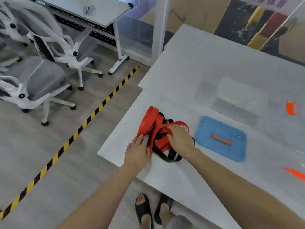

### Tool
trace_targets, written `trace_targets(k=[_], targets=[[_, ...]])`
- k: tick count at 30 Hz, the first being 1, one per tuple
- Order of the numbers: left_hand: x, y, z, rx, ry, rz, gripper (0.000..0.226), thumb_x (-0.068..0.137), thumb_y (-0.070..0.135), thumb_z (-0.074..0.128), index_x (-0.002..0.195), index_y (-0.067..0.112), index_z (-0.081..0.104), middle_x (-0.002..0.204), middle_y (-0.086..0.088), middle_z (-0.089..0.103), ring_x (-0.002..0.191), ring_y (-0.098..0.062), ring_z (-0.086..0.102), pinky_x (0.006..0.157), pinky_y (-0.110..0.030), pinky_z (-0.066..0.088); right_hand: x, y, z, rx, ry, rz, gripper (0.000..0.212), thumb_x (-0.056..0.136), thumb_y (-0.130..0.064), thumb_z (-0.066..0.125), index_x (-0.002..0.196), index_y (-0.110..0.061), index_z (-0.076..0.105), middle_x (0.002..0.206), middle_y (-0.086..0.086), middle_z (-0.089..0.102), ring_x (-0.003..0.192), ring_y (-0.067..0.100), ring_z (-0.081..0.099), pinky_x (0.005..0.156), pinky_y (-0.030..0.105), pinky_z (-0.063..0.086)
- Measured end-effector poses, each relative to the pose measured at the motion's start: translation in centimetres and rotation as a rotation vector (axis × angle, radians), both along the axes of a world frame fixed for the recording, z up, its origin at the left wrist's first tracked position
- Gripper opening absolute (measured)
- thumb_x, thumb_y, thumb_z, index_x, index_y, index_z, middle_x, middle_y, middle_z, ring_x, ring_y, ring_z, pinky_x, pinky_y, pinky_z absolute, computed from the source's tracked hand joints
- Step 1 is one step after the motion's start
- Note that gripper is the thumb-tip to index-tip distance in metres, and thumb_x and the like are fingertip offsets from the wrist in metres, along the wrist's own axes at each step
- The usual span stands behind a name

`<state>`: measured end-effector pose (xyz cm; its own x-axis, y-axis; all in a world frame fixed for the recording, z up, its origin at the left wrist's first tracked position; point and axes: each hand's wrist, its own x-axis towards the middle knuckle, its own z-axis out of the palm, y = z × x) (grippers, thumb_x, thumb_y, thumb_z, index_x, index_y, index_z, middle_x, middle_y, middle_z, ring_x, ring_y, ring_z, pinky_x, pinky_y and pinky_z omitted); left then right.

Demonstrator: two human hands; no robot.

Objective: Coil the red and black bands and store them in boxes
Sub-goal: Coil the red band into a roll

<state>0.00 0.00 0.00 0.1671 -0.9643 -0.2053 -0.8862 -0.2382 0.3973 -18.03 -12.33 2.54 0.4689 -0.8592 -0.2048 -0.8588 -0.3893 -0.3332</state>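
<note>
Red band (148, 121) and black band (171, 156) lie tangled in one loose heap near the corner of the white bench (198, 71), the red loops standing up on edge and the black ones trailing flat toward the person. Both look like thin, flat strips of soft rubbery material: light, floppy, and springy enough that a loop holds a curve yet probably pops open once it is let go. The left grip (138, 149) rests with fingers fairly straight and spread against the near edge of the heap, pressing rather than holding. The right grip (180, 138) has its fingers curled over a red loop on top of the pile, clamped on the red band as far as the blur allows. Since the two colours are threaded through each other, the sensible place to take hold is likely a free end or an outer loop of one band, pinched across its flat width so that it does not twist, while the other grip pins the rest down. A finished coil will probably need steady pressure until it is boxed. To the right lies a blue lid (214, 128) with an orange handle (222, 139), and beyond it a clear box (239, 95), too blurred to judge.
</note>
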Motion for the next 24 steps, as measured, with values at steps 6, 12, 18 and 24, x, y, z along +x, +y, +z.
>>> trace_targets(k=[6,12,18,24], targets=[[0.6,-2.2,-3.6,0.171,0.009,-0.049,0.062,0.103,0.039,0.046,0.160,0.025,0.026,0.168,-0.006,0.022,0.154,-0.032,0.025,0.119,-0.049,0.036,1.7,-4.7,-3.7,0.119,-0.004,-0.007,0.045,0.101,-0.026,0.054,0.147,-0.025,0.051,0.145,0.003,0.057,0.129,0.028,0.057,0.102,0.049,0.052],[0.9,-2.4,-5.4,0.222,0.027,-0.070,0.065,0.100,0.037,0.051,0.160,0.027,0.026,0.167,-0.007,0.024,0.154,-0.032,0.026,0.116,-0.048,0.040,1.4,-6.2,-5.5,0.224,-0.030,-0.011,0.034,0.102,-0.020,0.053,0.135,-0.023,0.062,0.118,0.004,0.070,0.108,0.026,0.067,0.086,0.042,0.055],[1.0,-2.1,-3.9,0.170,0.136,-0.012,0.053,0.104,0.037,0.048,0.155,0.024,0.040,0.165,-0.002,0.032,0.154,-0.026,0.027,0.124,-0.040,0.029,0.0,-5.8,-2.7,0.281,-0.136,-0.014,0.039,0.090,-0.049,0.051,0.117,-0.031,0.072,0.103,-0.002,0.064,0.094,0.016,0.059,0.078,0.031,0.042],[0.0,-2.4,2.2,0.027,0.475,0.118,0.049,0.102,0.037,0.055,0.150,0.032,0.044,0.145,0.012,0.055,0.132,-0.012,0.052,0.111,-0.028,0.040,-1.8,-3.5,5.8,0.305,-0.407,-0.132,0.024,0.089,-0.042,0.076,0.109,-0.033,0.067,0.106,-0.012,0.062,0.094,0.003,0.061,0.078,0.016,0.044]])
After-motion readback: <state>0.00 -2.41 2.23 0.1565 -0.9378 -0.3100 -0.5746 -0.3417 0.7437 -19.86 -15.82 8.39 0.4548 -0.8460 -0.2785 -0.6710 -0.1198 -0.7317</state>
